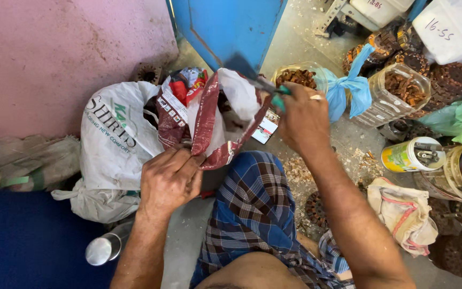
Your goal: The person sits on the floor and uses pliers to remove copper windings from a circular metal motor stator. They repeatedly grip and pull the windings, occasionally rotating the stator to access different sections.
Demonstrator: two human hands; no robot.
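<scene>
The red-and-white bag [209, 115] sits on the floor just in front of the person's checked cloth [255, 208], leaning against a larger white sack [114, 139]. The left hand [169, 179] is clenched on the bag's near rim, pulling it back, which seems to be what keeps the mouth wide. The right hand [303, 118] is closed round a green-handled tool [260, 80], its dark blade raised over the opening. The blade is blurred, so its exact shape is hard to tell, and the bag's contents are hidden in shadow. Clear bags of brown scraps [402, 88] stand near to the right; a metal cup [102, 249] lies by the left forearm.
</scene>
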